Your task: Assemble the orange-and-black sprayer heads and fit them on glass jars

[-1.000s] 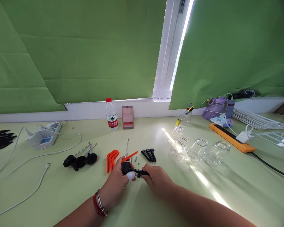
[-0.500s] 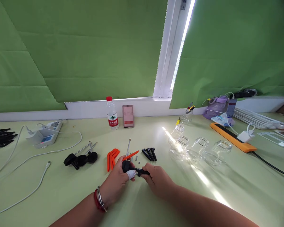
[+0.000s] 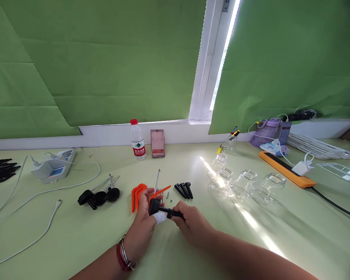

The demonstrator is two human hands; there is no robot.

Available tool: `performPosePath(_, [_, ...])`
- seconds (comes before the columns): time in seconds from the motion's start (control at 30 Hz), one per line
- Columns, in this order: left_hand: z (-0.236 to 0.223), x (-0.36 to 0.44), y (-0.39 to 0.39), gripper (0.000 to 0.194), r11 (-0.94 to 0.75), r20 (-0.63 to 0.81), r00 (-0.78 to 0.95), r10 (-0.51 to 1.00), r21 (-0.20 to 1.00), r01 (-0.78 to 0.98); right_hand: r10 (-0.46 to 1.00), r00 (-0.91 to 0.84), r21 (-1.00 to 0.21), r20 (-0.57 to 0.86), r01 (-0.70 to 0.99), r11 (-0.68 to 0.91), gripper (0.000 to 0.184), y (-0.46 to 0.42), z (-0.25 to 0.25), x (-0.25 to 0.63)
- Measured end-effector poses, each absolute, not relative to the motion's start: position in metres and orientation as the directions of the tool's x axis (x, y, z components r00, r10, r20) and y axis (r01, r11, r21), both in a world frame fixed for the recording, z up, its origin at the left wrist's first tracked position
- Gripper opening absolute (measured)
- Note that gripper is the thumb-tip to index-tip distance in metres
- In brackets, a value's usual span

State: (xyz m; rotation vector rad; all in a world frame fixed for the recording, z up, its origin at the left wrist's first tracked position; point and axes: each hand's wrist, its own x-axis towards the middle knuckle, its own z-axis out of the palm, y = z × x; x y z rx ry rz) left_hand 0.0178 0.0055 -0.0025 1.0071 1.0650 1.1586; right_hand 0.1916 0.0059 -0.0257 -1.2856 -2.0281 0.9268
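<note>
In front of me, a black round-headed piece [image 3: 154, 207] with a black arm to its right is held between both hands. My left hand [image 3: 141, 229] cradles the round head, its white-wrapped thumb under the arm and its fingers behind. My right hand [image 3: 194, 225] grips the black handle end [image 3: 175, 214] in its closed fingers. An orange lever [image 3: 160, 192] slants up beside the round head; whether they are joined I cannot tell. A thin metal rod [image 3: 157, 181] points away behind my left fingers. Orange bent levers [image 3: 138, 194] lie left of it, small metal parts [image 3: 168, 195] right.
Black handles [image 3: 184, 190] lie just beyond my right hand. Black round heads with metal rods [image 3: 100, 197] rest at left, near white cables [image 3: 51, 229]. Glass jars [image 3: 245, 184] stand at right, before an orange power strip [image 3: 287, 169]. A water bottle [image 3: 138, 142] stands behind.
My left fingers have loosened and spread, and the black round head shows more fully. My right hand has shifted slightly left, still gripping the handle end.
</note>
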Motion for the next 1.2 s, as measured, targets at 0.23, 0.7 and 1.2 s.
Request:
performPosePath(0.23, [0.003,0.019,-0.007,0.041,-0.146,0.159,0.099,0.982,0.981,-0.128,0.915,-0.400,-0.855,0.053,0.456,0.249,0.005,0.001,-0.022,0.188])
performPosePath(0.7, [0.000,0.013,-0.005,0.093,-0.646,0.500,0.413,0.761,0.528,0.551,0.799,-0.594,-0.977,-0.094,-0.099,-0.188,0.032,-0.005,-0.025,0.177])
performPosePath(1.2, [-0.010,0.023,-0.005,0.118,-0.637,0.528,0.450,0.720,0.245,0.731,0.773,-0.619,-0.911,-0.143,-0.224,-0.347,0.041,0.001,-0.029,0.178])
